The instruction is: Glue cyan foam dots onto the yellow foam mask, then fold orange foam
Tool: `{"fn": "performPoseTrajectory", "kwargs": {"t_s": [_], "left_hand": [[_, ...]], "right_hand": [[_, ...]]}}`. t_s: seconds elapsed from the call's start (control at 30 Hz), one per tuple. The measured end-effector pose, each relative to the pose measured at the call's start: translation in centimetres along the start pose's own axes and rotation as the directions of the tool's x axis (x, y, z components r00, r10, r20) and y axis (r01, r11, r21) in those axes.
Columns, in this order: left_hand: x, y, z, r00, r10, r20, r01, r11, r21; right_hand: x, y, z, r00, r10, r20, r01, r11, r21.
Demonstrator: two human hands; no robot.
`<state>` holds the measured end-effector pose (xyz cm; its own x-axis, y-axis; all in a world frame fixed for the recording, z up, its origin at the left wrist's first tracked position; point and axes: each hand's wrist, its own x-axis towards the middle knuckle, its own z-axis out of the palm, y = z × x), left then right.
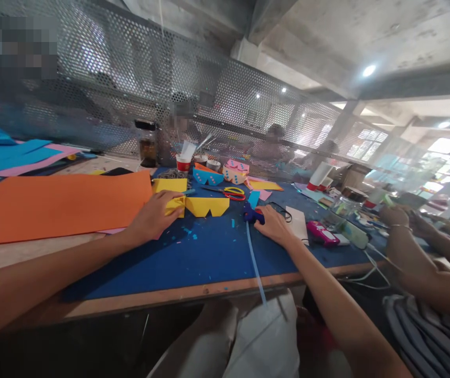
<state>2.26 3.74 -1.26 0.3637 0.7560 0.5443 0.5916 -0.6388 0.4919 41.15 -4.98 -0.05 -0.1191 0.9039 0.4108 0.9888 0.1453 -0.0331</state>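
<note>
In the head view, the yellow cutout (213,207) is on the blue worktop (217,262), with its left end apparently pinched between thumb and fingers of the left hand (154,212). What looks like a glue gun (249,212) is gripped in the right hand (274,223), a bit apart from the cutout, its stick (254,252) trailing over the front edge. Gluing seems about to be started, tbh, though no glue can be made out. For that, the cutout should be kept steady and the stick kept from snagging.
</note>
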Motion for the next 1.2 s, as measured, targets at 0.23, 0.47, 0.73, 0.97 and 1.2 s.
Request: {"fn": "performPoseTrajectory", "kwargs": {"t_s": [0.23, 0.47, 0.73, 0.97, 1.2], "left_hand": [[-0.1, -0.2, 0.1, 1.000, 0.016, 0.006, -0.016, 0.999, 0.051], [0.2, 0.2, -0.1, 0.998, -0.022, 0.050, 0.022, 1.000, -0.006], [1.1, 1.4, -0.1, 0.990, -0.104, 0.097, 0.114, 0.987, -0.110], [1.3, 1.3, 0.3, 0.974, -0.164, 0.154, 0.189, 0.968, -0.164], [0.9, 0.6, 0.2, 0.958, -0.218, 0.186, 0.262, 0.931, -0.253]], "right_hand": [[0.5, 0.2, -0.1, 0.994, 0.022, -0.107, -0.010, 0.994, 0.113], [1.4, -0.2, -0.4, 0.981, 0.085, -0.176, -0.034, 0.960, 0.277], [1.9, -1.8, -3.1, 0.983, 0.154, -0.098, -0.093, 0.887, 0.453], [4.4, -4.2, -2.7, 0.990, 0.106, 0.091, -0.139, 0.773, 0.619], [3.5, -6.4, 0.0, 0.987, 0.114, 0.110, -0.157, 0.625, 0.765]]}}
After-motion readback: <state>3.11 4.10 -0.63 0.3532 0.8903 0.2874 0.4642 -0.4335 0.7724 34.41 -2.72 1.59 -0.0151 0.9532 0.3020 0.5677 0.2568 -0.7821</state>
